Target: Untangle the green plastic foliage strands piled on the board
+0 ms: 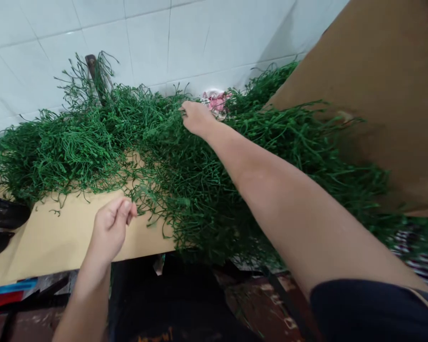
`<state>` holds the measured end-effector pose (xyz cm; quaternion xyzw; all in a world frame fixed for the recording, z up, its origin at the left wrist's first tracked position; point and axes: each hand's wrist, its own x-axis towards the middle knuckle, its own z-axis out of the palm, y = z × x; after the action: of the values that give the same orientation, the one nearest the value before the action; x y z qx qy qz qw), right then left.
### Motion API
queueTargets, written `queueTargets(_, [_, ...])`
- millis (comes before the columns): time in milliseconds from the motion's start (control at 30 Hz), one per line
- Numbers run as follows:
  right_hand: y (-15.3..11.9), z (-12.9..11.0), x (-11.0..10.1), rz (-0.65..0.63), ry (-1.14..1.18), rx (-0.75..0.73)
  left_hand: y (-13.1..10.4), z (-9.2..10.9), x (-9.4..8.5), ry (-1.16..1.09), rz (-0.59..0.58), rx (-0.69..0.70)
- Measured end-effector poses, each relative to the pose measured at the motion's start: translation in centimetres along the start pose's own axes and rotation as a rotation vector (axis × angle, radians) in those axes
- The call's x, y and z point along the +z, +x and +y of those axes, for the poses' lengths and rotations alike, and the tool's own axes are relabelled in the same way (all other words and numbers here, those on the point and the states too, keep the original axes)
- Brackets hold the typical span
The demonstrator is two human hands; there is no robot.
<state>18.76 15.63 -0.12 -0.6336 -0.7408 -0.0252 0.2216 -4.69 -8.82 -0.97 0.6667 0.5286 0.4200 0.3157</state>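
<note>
Long heaps of thin green plastic-looking stems lie across a brown cardboard sheet. Over the sheet's front part, my left hand is closed, thumb against the fingers, with a bit of green at the fingertips; what it pinches is too small to name. My right hand reaches to the back of the pile, near the wall. Its fingers are bent together at the stems, and what lies between them is hidden. My right forearm passes over the stems.
A white tiled wall stands behind the pile. A large cardboard panel rises at the right. A black object lies at the left edge. A pink and white item shows beyond my right hand.
</note>
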Motion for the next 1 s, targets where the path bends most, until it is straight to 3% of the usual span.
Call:
queueTargets(233, [-1.3, -3.8, -1.6, -0.013, 0.159, -0.212, 3.7, -0.5, 1.3, -0.208, 0.066, 0.043])
queueTargets(400, [-2.3, -4.6, -3.6, -0.096, 0.376, -0.168, 4.4, -1.5, 1.3, 0.021, -0.168, 0.040])
queueTargets(433, [-2.5, -4.7, -3.8, -0.116, 0.409, -0.165, 4.9, -1.8, 1.1, 0.102, -0.164, 0.060])
queueTargets(500, [-3.0, -4.9, -4.1, -0.156, 0.451, -0.180, 6.7, -2.2, 0.9, 0.210, -0.032, 0.108])
queueTargets(567, [-3.2, -5.4, -4.2, -0.173, 0.483, -0.217, 9.1, -2.2, 1.1, 0.225, 0.129, 0.148])
queueTargets(633, [-3.2, -5.9, -4.1, -0.177, 0.516, -0.271, 11.6, -1.9, 1.8, 0.197, 0.197, 0.182])
queueTargets(700, [-3.1, -6.3, -4.1, -0.187, 0.543, -0.317, 13.8, -1.6, 2.8, 0.165, 0.196, 0.166])
queueTargets(800, [-3.2, -6.5, -3.8, -0.176, 0.571, -0.357, 15.6, -1.5, 3.9, 0.093, 0.100, 0.065])
queueTargets(900, [-3.4, -5.8, -3.2, -0.123, 0.646, -0.381, 15.6, -1.7, 3.8, -0.050, 0.065, -0.012])
queueTargets(1000, [-3.6, -5.1, -2.6, -0.181, 0.676, -0.430, 14.8, -1.8, 3.0, -0.210, 0.105, -0.068])
